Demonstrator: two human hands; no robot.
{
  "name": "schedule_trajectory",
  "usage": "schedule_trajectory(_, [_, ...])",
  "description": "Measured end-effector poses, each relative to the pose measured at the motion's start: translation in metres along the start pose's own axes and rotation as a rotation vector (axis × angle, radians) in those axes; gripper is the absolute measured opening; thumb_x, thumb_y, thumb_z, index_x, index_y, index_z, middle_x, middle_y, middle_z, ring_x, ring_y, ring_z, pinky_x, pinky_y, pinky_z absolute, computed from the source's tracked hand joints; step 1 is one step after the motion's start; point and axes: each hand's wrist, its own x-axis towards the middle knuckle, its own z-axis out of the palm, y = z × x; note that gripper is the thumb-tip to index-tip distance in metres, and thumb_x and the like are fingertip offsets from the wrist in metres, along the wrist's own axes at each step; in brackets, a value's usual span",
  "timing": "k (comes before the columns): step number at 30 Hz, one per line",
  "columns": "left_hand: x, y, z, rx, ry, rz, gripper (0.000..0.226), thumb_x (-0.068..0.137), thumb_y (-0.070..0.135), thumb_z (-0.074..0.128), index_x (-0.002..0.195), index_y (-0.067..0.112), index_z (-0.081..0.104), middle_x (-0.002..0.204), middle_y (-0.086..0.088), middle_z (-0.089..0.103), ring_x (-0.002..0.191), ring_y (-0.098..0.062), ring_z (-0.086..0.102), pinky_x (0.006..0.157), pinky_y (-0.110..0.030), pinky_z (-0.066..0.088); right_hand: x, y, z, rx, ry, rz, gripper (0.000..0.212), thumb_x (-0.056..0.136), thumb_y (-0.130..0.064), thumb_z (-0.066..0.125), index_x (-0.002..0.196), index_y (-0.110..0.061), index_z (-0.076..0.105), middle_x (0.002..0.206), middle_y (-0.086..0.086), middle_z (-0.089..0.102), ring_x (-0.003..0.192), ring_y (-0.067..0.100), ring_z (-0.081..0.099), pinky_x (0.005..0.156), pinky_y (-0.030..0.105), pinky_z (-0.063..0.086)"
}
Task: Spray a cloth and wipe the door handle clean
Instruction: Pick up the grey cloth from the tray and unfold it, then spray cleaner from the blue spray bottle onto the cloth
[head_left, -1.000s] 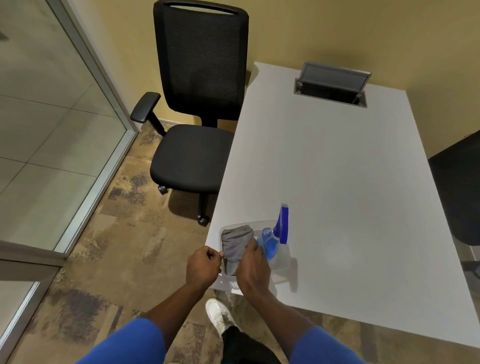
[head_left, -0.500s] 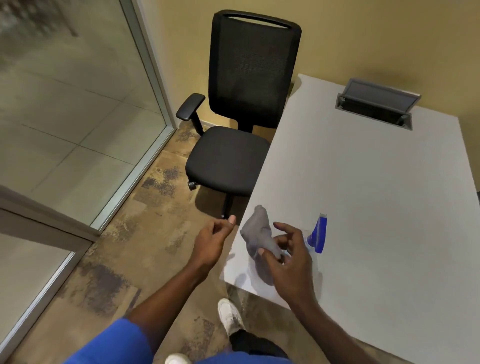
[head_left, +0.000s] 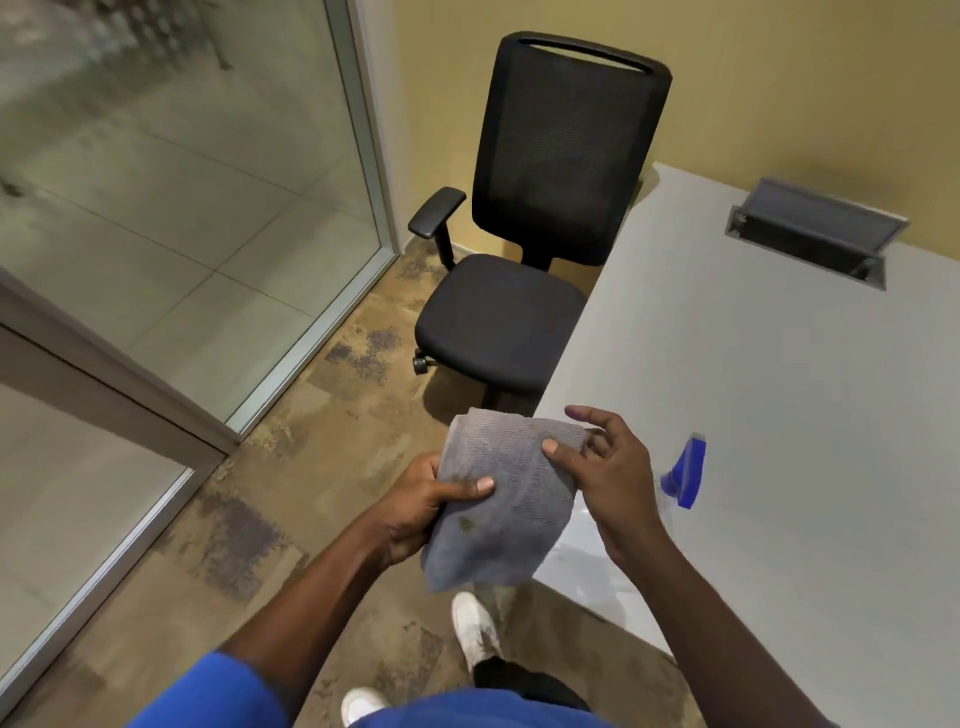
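A grey cloth (head_left: 506, 499) hangs in the air just off the near left corner of the white table (head_left: 779, 415). My left hand (head_left: 421, 499) grips its lower left side with the thumb on top. My right hand (head_left: 608, 467) pinches its upper right edge between thumb and fingers, with the other fingers spread. The blue spray bottle (head_left: 685, 473) stands on the table to the right of my right hand; only its blue head shows, the body is hidden behind my hand. No door handle is in view.
A black office chair (head_left: 524, 249) stands beyond the cloth against the table's left edge. A glass wall with a metal frame (head_left: 322, 322) runs along the left. A grey cable box (head_left: 815, 234) is set in the table's far side. My white shoes (head_left: 472, 631) stand on patterned carpet.
My right hand lifted the cloth out of the tray and away from the table edge. My left hand came in and took hold of it. The view shifted left.
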Motion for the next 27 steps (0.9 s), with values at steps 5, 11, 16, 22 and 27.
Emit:
schedule_trajectory(5, [-0.007,-0.016,-0.003,-0.098,0.057,-0.005,0.038,0.089,0.013,0.085,0.124,-0.003,0.079,0.129,-0.026,0.08,0.11,-0.039,0.08,0.091,-0.044,0.067,-0.01,-0.013,-0.013,-0.344,0.141,-0.211,0.047,0.088,-0.024,0.087,0.13,-0.023,0.065,0.115,-0.003,0.076,0.094,0.01,0.072,0.075,0.008,0.054])
schedule_trajectory(11, [-0.006,-0.025,-0.007,-0.106,0.135,0.022,0.043,0.088,0.018,0.083,0.126,-0.002,0.078,0.13,-0.024,0.08,0.121,-0.046,0.077,0.103,-0.052,0.065,-0.017,-0.016,-0.078,-0.463,0.334,-0.438,0.054,0.081,-0.018,0.092,0.127,-0.012,0.066,0.123,0.004,0.073,0.11,0.022,0.07,0.099,0.04,0.059])
schedule_trajectory(16, [-0.004,-0.027,-0.006,-0.09,0.168,0.023,0.044,0.087,0.02,0.085,0.125,-0.001,0.078,0.127,-0.021,0.082,0.119,-0.042,0.079,0.1,-0.049,0.066,-0.012,0.018,-0.117,-0.376,0.272,-0.237,0.078,0.078,-0.026,0.093,0.146,-0.017,0.055,0.142,0.002,0.066,0.13,0.024,0.062,0.108,0.045,0.053])
schedule_trajectory(22, [-0.001,-0.032,-0.002,-0.052,0.203,0.027,0.04,0.084,0.016,0.088,0.121,0.003,0.08,0.125,-0.019,0.083,0.118,-0.039,0.08,0.108,-0.055,0.063,-0.007,0.072,-0.105,-0.283,0.176,-0.061,0.093,0.076,-0.018,0.095,0.154,-0.016,0.045,0.15,0.007,0.059,0.13,0.029,0.062,0.109,0.049,0.055])
schedule_trajectory(27, [-0.003,-0.035,0.0,-0.071,0.211,0.028,0.042,0.08,0.012,0.089,0.12,0.002,0.08,0.125,-0.021,0.083,0.12,-0.042,0.078,0.106,-0.052,0.065,0.0,0.094,-0.09,-0.261,0.258,-0.068,0.068,0.086,-0.021,0.088,0.145,-0.016,0.056,0.137,0.001,0.069,0.116,0.025,0.068,0.106,0.044,0.055])
